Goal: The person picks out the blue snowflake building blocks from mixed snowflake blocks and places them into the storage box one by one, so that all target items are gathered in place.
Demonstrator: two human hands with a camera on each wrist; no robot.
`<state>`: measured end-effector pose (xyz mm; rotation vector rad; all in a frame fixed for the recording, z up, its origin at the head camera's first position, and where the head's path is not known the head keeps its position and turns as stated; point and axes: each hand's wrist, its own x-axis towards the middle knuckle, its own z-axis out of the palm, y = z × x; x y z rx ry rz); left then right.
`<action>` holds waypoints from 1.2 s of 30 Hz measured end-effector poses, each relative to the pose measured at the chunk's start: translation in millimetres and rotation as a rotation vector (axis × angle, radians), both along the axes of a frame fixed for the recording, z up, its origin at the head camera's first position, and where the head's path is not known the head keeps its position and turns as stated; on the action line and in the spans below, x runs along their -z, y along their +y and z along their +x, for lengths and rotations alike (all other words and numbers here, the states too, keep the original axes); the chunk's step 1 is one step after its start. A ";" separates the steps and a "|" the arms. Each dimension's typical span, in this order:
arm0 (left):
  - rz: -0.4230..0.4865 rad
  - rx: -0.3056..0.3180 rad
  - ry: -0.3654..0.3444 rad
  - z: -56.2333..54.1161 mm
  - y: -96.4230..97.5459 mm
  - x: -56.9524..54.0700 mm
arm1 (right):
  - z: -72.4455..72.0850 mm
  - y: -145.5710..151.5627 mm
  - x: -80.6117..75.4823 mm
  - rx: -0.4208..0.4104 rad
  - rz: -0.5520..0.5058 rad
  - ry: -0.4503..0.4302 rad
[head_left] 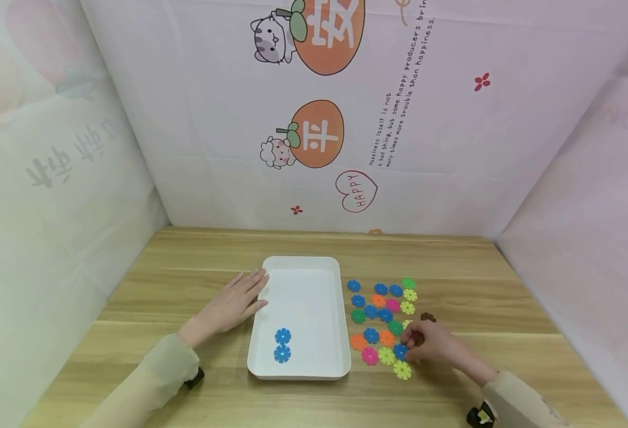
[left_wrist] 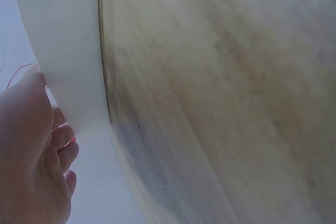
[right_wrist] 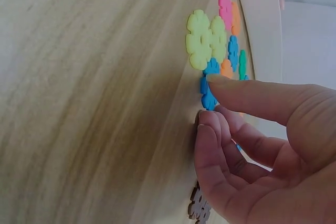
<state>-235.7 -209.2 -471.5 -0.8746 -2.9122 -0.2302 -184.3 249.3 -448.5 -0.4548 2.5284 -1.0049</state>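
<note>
My left hand (head_left: 236,303) rests with straight fingers on the left rim of a white tray (head_left: 303,374). In the left wrist view, its fingertips lie right at the tray wall (left_wrist: 68,45). Two blue flower-shaped plastic discs (head_left: 282,354) lie inside the tray, near its front. To the right of the tray, my right hand (head_left: 434,345) is low over the table. Its thumb and curled fingers pinch the edges of a blue flower-shaped disc (right_wrist: 208,95). Yellow discs (right_wrist: 199,40) lie just beyond it, and a brown disc (right_wrist: 199,205) is below the fingers.
Several loose discs in blue, green, orange, pink and yellow, such as a pink disc (head_left: 369,356), lie between tray and right hand. The wooden table (head_left: 201,255) ends at a printed cloth wall (head_left: 212,148) behind, with cloth at both sides.
</note>
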 end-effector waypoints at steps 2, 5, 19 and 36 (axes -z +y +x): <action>0.001 0.000 -0.001 0.3 -0.3 -0.4 | 1.0 -0.9 0.5 -0.003 0.004 0.012; 0.001 0.000 -0.001 0.6 -0.4 -0.8 | 1.9 -2.2 0.9 -0.012 0.008 0.015; 0.005 -0.004 0.000 1.1 -0.5 -0.4 | 1.3 -1.3 4.7 -0.019 0.014 0.076; 0.010 0.007 0.006 0.3 -0.4 -0.8 | -8.5 -0.8 -12.1 -0.062 -0.071 0.023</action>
